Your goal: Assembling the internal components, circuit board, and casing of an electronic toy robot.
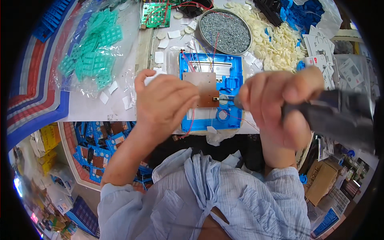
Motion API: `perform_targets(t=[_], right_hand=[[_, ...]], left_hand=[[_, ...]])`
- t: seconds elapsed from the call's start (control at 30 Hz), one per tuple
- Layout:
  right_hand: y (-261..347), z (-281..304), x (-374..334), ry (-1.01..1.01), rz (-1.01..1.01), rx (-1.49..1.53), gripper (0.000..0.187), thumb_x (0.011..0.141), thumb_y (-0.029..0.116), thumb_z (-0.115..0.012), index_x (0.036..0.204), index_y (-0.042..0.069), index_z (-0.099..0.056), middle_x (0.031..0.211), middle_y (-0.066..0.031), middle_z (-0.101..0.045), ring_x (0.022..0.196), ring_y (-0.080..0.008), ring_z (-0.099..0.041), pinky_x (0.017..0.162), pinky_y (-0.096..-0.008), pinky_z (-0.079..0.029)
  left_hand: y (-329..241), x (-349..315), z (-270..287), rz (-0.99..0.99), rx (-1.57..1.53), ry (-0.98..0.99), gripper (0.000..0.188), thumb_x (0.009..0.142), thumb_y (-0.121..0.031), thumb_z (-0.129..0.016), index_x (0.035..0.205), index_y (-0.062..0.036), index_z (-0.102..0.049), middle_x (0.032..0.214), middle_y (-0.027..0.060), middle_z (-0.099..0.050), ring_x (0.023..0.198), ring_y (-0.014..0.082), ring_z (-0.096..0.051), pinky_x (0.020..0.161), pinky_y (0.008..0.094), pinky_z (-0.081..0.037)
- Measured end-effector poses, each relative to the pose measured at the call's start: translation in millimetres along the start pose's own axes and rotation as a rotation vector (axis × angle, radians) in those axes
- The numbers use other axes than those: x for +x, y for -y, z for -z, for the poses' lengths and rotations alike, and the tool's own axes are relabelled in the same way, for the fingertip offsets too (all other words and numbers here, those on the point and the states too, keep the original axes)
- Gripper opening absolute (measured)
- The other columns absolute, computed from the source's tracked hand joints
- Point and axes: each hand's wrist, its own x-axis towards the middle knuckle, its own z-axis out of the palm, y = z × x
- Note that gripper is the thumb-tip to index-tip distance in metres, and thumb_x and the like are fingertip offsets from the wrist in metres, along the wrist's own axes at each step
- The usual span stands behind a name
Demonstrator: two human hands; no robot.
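A blue plastic housing [230, 80] lies on the white table, with a brown circuit board [206, 86] set in it and thin red wires trailing off. My left hand [164, 106] rests on the housing's left side, fingers curled against the board's edge. My right hand [280, 106] is closed around a dark grey electric screwdriver [340, 116], whose tip sits at the board's right edge near a small fitting. Whether the tip touches a screw is hidden by my fingers.
A round metal pan of small screws [225, 32] stands behind the housing, beside a heap of cream rubber pads [272, 40]. A bag of green keypads [94, 48] lies far left, a green circuit board [157, 15] at the back. A bin of blue housings [100, 148] sits below the table edge.
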Motion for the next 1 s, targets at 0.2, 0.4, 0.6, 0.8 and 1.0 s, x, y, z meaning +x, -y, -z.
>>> perform_targets(t=[0.2,0.4,0.6,0.8,1.0], right_hand=[[-32,16,7,0.012,0.038,-0.155,0.025,0.097,0.022,-0.063,0.112,0.009,-0.048,0.068,-0.0004,-0.049,0.058,-0.012,-0.046,0.057,-0.031,-0.042],[-48,19,10,-0.119,0.005,-0.101,0.024,0.085,0.008,-0.072,0.103,-0.001,-0.058,0.089,-0.0069,-0.062,0.074,-0.0108,-0.059,0.067,-0.0241,-0.049],[-57,21,15,0.103,0.092,-0.451,0.024,0.096,0.017,-0.065,0.101,0.008,-0.044,0.063,-0.0033,-0.049,0.051,-0.0124,-0.045,0.055,-0.0322,-0.045],[-60,24,19,0.08,0.076,-0.383,0.024,0.096,0.019,-0.066,0.101,0.008,-0.045,0.063,-0.0024,-0.049,0.05,-0.0121,-0.044,0.051,-0.0315,-0.04],[-56,20,16,-0.01,0.054,-0.107,0.028,0.09,0.008,-0.068,0.11,-0.001,-0.05,0.084,-0.0078,-0.061,0.072,-0.0093,-0.058,0.065,-0.0242,-0.049]], left_hand=[[-2,-8,-3,-0.006,0.032,0.285,0.012,0.081,-0.013,-0.078,0.09,-0.0152,-0.07,0.11,-0.0031,-0.071,0.114,0.017,-0.063,0.104,0.0495,-0.029],[-2,-11,-6,0.006,0.05,0.271,0.011,0.081,-0.016,-0.078,0.089,-0.0163,-0.07,0.111,-0.0043,-0.07,0.117,0.0161,-0.061,0.104,0.05,-0.027],[-1,-14,-9,0.01,0.055,0.243,0.01,0.078,-0.016,-0.077,0.086,-0.0153,-0.07,0.111,-0.0045,-0.071,0.116,0.0138,-0.061,0.103,0.0529,-0.027],[0,-15,-10,0.026,0.026,0.212,0.01,0.077,-0.016,-0.077,0.08,-0.0143,-0.067,0.11,-0.005,-0.071,0.116,0.0127,-0.061,0.102,0.0545,-0.028],[1,-17,-8,0.043,0.012,0.246,0.011,0.081,-0.018,-0.077,0.088,-0.0169,-0.069,0.112,-0.0052,-0.07,0.118,0.0146,-0.06,0.104,0.0511,-0.024]])
